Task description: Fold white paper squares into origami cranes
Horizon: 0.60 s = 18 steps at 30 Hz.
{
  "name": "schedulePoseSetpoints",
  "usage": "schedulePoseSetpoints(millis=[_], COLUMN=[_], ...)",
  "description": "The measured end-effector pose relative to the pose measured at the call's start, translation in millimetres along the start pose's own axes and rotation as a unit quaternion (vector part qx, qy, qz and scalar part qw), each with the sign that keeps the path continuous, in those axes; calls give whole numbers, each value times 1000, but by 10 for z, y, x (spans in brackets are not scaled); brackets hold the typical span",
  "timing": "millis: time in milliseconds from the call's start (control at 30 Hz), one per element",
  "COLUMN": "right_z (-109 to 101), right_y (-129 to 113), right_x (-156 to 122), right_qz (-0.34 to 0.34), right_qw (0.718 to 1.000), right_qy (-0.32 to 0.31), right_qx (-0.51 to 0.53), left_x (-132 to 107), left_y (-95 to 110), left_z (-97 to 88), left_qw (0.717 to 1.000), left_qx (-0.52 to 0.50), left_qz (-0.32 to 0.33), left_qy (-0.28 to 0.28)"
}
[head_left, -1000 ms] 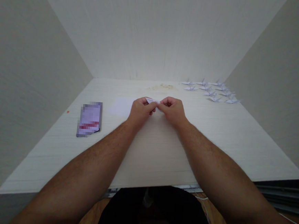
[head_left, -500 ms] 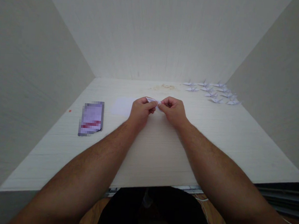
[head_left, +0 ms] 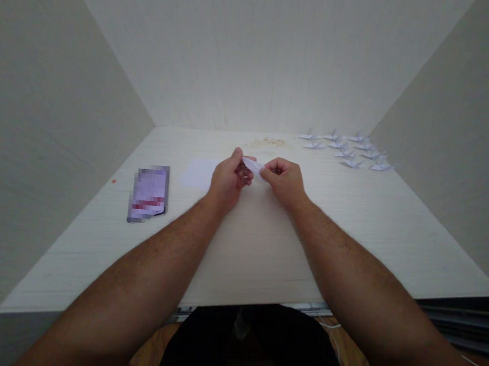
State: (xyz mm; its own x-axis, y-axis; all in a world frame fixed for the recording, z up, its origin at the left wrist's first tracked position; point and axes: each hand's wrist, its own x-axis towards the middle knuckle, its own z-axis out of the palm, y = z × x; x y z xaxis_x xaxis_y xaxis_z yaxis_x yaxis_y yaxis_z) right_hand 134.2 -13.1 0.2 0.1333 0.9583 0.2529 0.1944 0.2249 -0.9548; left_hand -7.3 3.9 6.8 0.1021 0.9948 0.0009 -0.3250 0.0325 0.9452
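We shape a small folded paper (head_left: 253, 165) over the table (head_left: 261, 240).
Our right hand (head_left: 286, 178) pinches its right end; our left hand (head_left: 225, 177) sits loose at the other, thumb lifted, though we cannot tell whether its fingers touch. We judge this a mid-fold step, the next move calling for a light, exact left-hand pinch. Paper cranes (head_left: 351, 164) stand at far right.

The head camera looks forward and down from above the near side of the table (head_left: 264, 252), far enough off to take in the wall (head_left: 254, 59) behind the table, the side walls (head_left: 454, 154) flanking it and the floor (head_left: 150, 350) below it.
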Motion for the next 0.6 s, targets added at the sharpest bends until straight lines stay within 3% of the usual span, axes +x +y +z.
schedulePoseSetpoints(millis=[133,333,600], right_z=[2,-6,-23], right_y=[3,-26,-19], right_x=[-1,-12,0], right_qz=[7,13,7], right_qw=[1000,1000,999], right_qy=[-2,-11,-41], right_qx=[12,-9,11], left_x=[-10,20,-5], left_y=[-47,-107,-69], left_z=[-7,-37,-6], left_qw=[999,994,994], left_qx=[30,89,94], left_qz=[18,70,59], left_qy=[-41,0,16])
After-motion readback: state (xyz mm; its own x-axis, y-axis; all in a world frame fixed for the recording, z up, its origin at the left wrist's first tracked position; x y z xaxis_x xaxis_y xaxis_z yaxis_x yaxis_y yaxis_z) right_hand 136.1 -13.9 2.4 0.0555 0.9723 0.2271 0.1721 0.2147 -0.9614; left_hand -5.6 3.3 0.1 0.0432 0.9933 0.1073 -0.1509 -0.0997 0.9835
